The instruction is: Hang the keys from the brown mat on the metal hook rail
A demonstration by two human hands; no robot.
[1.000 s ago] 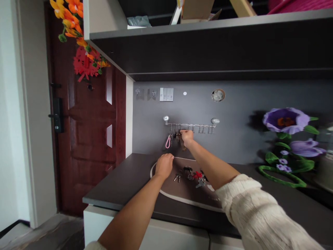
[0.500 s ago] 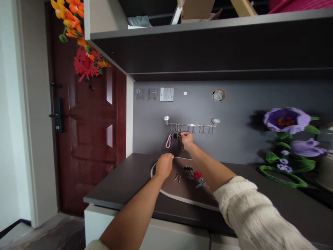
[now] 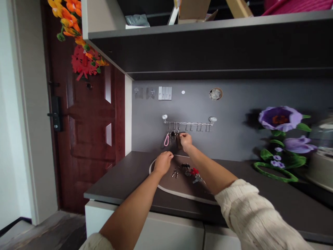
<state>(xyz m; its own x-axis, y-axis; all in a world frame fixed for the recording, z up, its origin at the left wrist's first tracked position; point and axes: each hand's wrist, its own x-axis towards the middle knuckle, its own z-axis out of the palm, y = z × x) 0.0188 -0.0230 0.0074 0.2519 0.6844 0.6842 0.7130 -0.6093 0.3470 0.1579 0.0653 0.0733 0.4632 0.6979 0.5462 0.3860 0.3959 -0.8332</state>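
Note:
My right hand (image 3: pixel 186 141) is at the hook rail (image 3: pixel 188 123) on the wall, thumb and fingers pinched at the edge of a brown key tag (image 3: pixel 178 141). Beside that tag, bunches of keys (image 3: pixel 173 134) hang from the left hooks, one with a pink loop strap (image 3: pixel 166 140). Lower down, my left hand (image 3: pixel 163 163) hovers over the left part of a brown mat (image 3: pixel 169 185), fingers curled together, their undersides hidden. On the mat lie loose keys (image 3: pixel 176 172), a black-headed set (image 3: pixel 185 166) and keys with a red charm (image 3: pixel 194 171).
A dark shelf (image 3: pixel 208 52) overhangs the counter (image 3: pixel 117 177). Purple knitted-looking flowers (image 3: pixel 281 119) stand at the right, near a pale round appliance (image 3: pixel 321 166). At the left is a dark red door (image 3: pixel 85 146). Several hooks at the rail's right hold nothing.
My right hand has drawn slightly down from the key ring, which hangs on a hook with the brown tag now left of the fingertips. My left hand stays over the mat. The view shifted slightly.

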